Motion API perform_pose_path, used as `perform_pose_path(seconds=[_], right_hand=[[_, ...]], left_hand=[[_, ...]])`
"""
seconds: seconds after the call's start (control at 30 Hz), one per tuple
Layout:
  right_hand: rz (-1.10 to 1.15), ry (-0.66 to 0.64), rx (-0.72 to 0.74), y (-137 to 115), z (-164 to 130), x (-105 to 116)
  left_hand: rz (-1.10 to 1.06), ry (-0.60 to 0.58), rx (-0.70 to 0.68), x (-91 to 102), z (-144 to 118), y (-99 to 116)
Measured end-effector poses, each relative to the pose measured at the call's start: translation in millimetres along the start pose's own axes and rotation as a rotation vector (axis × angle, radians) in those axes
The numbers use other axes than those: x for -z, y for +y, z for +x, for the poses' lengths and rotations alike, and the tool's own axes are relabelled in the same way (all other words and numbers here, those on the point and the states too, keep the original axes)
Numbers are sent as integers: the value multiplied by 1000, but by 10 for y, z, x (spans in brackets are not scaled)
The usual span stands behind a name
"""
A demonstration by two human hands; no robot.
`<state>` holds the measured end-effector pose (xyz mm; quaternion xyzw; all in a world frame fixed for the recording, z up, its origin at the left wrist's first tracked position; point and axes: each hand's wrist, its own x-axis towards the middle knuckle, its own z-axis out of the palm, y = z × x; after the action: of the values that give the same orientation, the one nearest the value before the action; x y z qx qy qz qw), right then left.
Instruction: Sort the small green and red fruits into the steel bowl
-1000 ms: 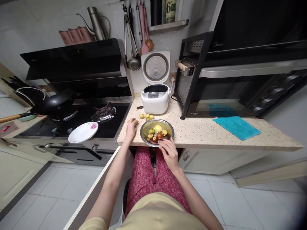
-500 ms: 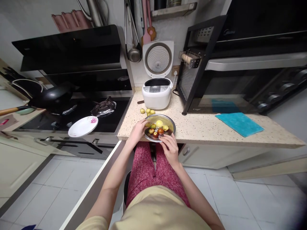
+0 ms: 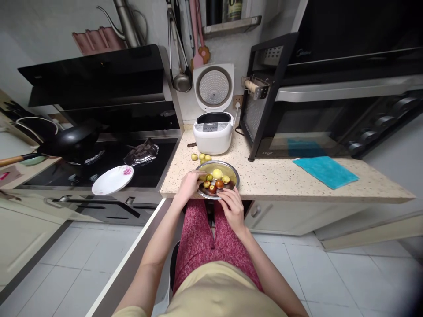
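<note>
A round metal plate (image 3: 235, 174) rests near the front edge of the counter, holding several small fruits (image 3: 219, 184) that look like jujubes, some green-yellow and some reddish brown. A larger pale yellow round piece (image 3: 217, 174) lies among them. My left hand (image 3: 189, 188) is at the plate's left rim, its fingers bent inward and closed; what lies between the fingertips is unclear. Over the near right rim is my right hand (image 3: 233, 209), fingertips drawn together close to the brown fruits. Anything in that pinch is too small to make out.
Several yellow-green fruits (image 3: 202, 158) sit behind the plate, before an open white rice cooker (image 3: 213, 137). A white plate (image 3: 112, 180) is at the front of the stove, left. On the right lie a blue cloth (image 3: 326, 171) and an oven (image 3: 313, 123). An open drawer (image 3: 132, 255) stands left of my legs.
The camera view has tilted slightly, so the scene sits a little lower and further left. Both hands stay at the plate, with only small finger movements.
</note>
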<state>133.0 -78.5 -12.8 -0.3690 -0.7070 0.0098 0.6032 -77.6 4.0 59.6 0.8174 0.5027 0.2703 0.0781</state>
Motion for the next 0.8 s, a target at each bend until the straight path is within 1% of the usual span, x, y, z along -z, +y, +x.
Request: perform_pose_path(seconds=[0.07,0.17,0.27,0.37,0.47,0.57,0.7,0.8], right_hand=[[-5,2,5,2,-3,0],[-12,-1,4,2,-7,1],[-15,-1,10,0,-9,-1],[-17,1,23,4,-13,-6],[-19,-6,31,13,-20,-7],[-23,-18,31,20,-23,-3],[-27,-22,32,19,-17,4],[-19,-14,32,15,-15,4]], left_hand=[[-55,14,-35,4,1,-19],[-169,111,-78,-11,20,-61],[-228,223,-39,-45,96,-171],[-208,296,30,-89,242,-373],[-187,329,62,-173,423,-616],[-206,338,114,-313,580,-809],[-257,346,172,-491,713,-926],[-277,364,180,-555,778,-944]])
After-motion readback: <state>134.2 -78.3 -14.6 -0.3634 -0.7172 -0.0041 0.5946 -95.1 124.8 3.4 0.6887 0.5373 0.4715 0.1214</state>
